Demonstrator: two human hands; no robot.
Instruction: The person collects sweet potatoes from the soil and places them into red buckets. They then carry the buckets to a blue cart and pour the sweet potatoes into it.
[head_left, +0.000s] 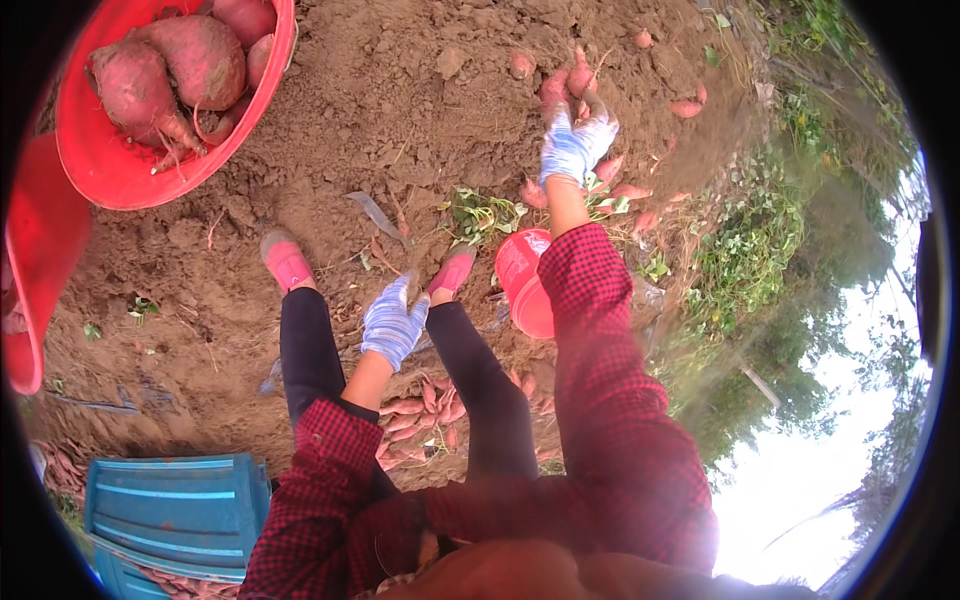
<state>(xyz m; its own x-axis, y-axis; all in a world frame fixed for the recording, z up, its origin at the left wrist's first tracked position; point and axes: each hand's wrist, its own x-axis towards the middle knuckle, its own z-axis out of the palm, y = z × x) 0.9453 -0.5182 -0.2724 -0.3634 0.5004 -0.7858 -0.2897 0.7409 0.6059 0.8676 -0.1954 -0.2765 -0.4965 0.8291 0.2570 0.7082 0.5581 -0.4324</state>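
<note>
Observed gloved right hand [578, 150] extended forward over bare soil [430, 120], at the near end of a sweet potato cluster [582, 75]. Located just beyond the fingers, in contact with them; set with long axes roughly in line with the right forearm [566, 205], and with a thin root tail splayed off toward the right. Unable to confirm a firm grip there: fingers curled at the roots, undersides hidden. Noted left hand [393, 322] well apart from the cluster, between the legs [490, 400], with fingers extended, released, and nothing visible in them. Rated clearly nearer: right hand. Also recorded: small red bucket [530, 305] between right shoe [455, 268] and right sleeve [590, 290]; loose sweet potatoes [630, 192] on the soil beside the right wrist.
</note>
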